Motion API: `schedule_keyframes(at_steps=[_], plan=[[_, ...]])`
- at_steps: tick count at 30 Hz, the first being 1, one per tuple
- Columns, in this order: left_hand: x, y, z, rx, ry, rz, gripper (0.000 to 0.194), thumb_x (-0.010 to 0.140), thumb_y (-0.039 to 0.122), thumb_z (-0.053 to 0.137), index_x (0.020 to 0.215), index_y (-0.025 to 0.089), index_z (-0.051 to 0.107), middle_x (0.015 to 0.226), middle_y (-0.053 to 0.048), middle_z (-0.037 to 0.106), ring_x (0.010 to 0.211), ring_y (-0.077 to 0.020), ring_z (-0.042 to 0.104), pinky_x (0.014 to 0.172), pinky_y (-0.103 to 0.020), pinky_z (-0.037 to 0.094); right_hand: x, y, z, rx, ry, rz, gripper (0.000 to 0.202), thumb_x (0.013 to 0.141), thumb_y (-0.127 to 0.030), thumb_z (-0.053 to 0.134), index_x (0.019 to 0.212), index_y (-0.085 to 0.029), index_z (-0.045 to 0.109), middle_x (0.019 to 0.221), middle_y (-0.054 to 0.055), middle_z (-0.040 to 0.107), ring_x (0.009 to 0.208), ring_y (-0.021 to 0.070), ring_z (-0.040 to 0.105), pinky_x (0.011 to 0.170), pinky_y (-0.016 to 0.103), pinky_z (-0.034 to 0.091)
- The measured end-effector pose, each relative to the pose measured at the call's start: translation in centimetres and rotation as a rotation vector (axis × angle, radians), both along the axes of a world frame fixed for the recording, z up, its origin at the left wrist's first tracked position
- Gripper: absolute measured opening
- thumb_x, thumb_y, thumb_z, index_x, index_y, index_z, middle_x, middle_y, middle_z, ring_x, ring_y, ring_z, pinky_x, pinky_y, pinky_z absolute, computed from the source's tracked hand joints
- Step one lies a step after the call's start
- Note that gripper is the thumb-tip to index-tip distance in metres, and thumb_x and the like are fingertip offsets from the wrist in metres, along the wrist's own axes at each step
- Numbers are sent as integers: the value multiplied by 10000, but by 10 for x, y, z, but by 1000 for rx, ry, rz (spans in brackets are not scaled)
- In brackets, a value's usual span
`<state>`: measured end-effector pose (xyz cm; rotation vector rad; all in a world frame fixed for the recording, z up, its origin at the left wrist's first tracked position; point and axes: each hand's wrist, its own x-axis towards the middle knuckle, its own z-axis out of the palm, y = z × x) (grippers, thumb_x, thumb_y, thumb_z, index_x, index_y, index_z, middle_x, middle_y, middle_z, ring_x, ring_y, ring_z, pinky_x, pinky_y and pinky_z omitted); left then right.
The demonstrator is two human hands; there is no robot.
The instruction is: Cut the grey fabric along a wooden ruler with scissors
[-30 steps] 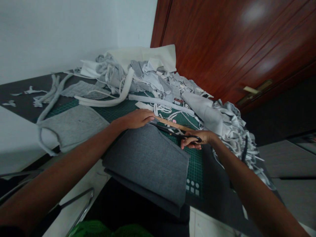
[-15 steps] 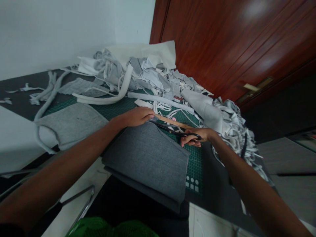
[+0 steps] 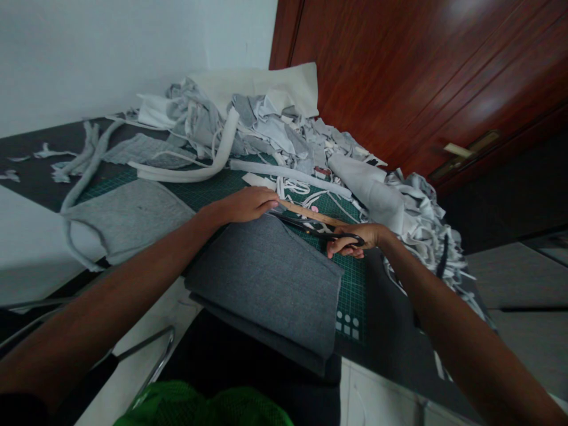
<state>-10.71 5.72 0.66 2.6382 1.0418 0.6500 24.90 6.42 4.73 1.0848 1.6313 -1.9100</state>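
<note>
My right hand (image 3: 352,239) is wrapped around the handles of black scissors (image 3: 296,223). Their blades point left, along the far edge of a folded dark grey fabric (image 3: 270,272). My left hand (image 3: 252,204) has its fingers pressed together at that fabric's far corner, beside the blade tips. Just beyond the scissors lies a wooden ruler (image 3: 308,213), reaching from my left fingertips to my right hand. The fabric rests partly on a green cutting mat (image 3: 352,290) and hangs over the table's front edge. Whether the blades are around cloth I cannot make out.
A light grey cloth piece (image 3: 133,216) lies to the left. White and grey rolled strips (image 3: 213,168) curve across the mat. Fabric scraps (image 3: 306,139) are heaped along the back and right, near a brown wooden door (image 3: 390,71). A metal chair frame (image 3: 162,355) stands below.
The camera view has shifted slightly, moving the scene a little up in the picture. Both hands, the scissors and the dark grey fabric keep nearly the same places relative to each other.
</note>
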Motion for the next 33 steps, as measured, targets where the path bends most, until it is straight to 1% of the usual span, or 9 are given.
schedule_keyframes(at_steps=[6, 13, 20, 25, 29, 33], plan=[[0, 2, -2, 15, 14, 0, 390, 1083, 366, 367, 1094, 156, 696, 1013, -120, 708, 951, -242, 650, 894, -352, 474, 2, 1, -2, -1, 38, 4, 453, 828, -518, 858, 1002, -112, 757, 484, -126, 455, 337, 39, 392, 328, 141, 337], [-1, 3, -4, 12, -7, -5, 394, 1087, 376, 369, 1112, 163, 700, 1038, -125, 717, 984, -248, 660, 911, -358, 474, -2, -2, 4, 8, 23, 17, 409, 860, -511, 830, 962, -124, 745, 481, -125, 462, 324, 34, 396, 324, 137, 343], [1, 1, -4, 8, -14, 14, 358, 1088, 351, 388, 1094, 176, 700, 1021, -111, 718, 974, -241, 663, 894, -342, 471, -4, -10, 6, 32, 24, 7, 528, 827, -632, 826, 899, -120, 718, 482, -136, 427, 316, 31, 349, 309, 147, 370], [2, 0, -5, 17, -20, 22, 327, 1085, 323, 409, 1101, 195, 710, 1029, -103, 727, 990, -238, 667, 894, -344, 471, -9, -12, 7, 13, -11, -2, 525, 811, -615, 855, 899, -118, 711, 472, -135, 423, 331, 35, 341, 314, 157, 390], [2, 0, -6, 28, -35, 18, 299, 1077, 295, 427, 1095, 210, 713, 1019, -86, 733, 978, -224, 669, 877, -334, 469, -16, -10, 8, 14, -20, 11, 505, 815, -600, 860, 896, -126, 706, 475, -130, 432, 333, 34, 344, 309, 147, 349], [2, 0, -5, 20, -26, 22, 304, 1081, 290, 422, 1068, 193, 710, 1017, -91, 732, 976, -226, 671, 873, -330, 470, -19, -10, 8, 32, -38, 9, 495, 821, -601, 853, 871, -135, 694, 473, -129, 418, 333, 35, 350, 313, 142, 332]])
